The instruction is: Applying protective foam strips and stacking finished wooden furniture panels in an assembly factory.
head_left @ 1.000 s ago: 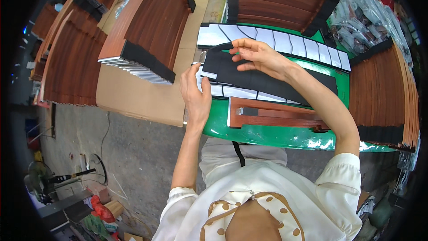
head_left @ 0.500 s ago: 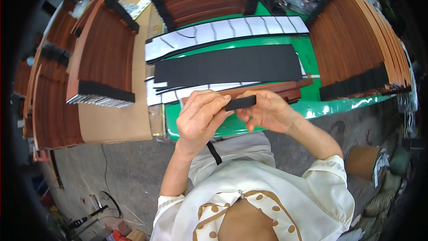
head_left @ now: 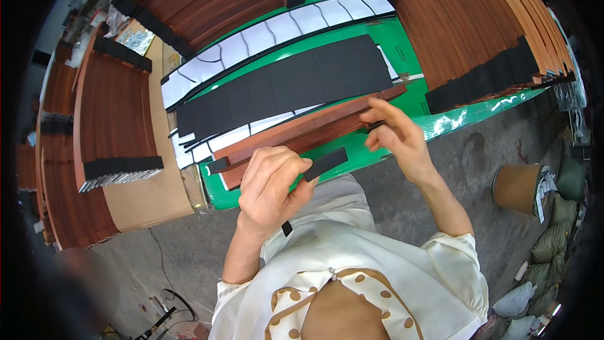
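My left hand (head_left: 269, 184) pinches a short black strip (head_left: 327, 164) between thumb and fingers, its free end pointing right. My right hand (head_left: 402, 135) is off the strip, fingers spread and slightly curled, by the right end of the reddish-brown wooden slats (head_left: 302, 127). Whether its fingertips touch the slats I cannot tell. A small dark bit shows beside those fingers, too small to name. One slat's left end has a black covering (head_left: 218, 165). Just behind the slats lie black sheets (head_left: 283, 85), partly over white backing with black lines.
Beyond the black sheets lies a white sheet with black strips (head_left: 277, 30) on the green table cover (head_left: 412, 97). Stacked brown boards with black ends stand at the back (head_left: 207, 6), left (head_left: 116, 110) and right (head_left: 469, 31). A brown drum (head_left: 516, 187) stands on the floor at right.
My right hand has let go of the black strip and moved right toward the slats' end. The left hand keeps the strip, now tilted. The whole view has turned and shifted.
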The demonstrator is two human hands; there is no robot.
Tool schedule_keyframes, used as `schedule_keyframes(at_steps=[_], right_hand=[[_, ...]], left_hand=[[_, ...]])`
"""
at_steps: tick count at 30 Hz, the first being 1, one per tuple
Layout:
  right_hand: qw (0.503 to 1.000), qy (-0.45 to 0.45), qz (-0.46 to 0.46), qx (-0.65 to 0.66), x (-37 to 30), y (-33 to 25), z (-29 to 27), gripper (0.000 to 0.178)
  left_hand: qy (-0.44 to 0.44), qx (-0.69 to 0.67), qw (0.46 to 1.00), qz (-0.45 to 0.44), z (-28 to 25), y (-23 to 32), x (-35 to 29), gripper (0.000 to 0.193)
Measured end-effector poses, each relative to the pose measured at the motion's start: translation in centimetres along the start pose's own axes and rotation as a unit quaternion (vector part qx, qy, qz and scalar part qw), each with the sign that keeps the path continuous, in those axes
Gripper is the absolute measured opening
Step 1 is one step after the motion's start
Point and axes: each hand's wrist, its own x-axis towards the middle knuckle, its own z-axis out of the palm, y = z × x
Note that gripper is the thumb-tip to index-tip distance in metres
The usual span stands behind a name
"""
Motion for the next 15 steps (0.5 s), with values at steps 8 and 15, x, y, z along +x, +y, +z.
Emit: schedule_keyframes(at_steps=[8, 15], right_hand=[[0.777, 0.03, -0.351, -0.522, -1.1, -0.7, 1.1, 0.038], [0.837, -0.006, -0.335, -0.433, -1.6, 0.7, -0.7, 0.032]], left_hand=[[-0.08, -0.07, 0.994, -0.032, 3.9, 0.1, -0.8, 0.03], [-0.128, -0.246, 0.948, -0.153, 5.8, -0.3, -1.8, 0.035]])
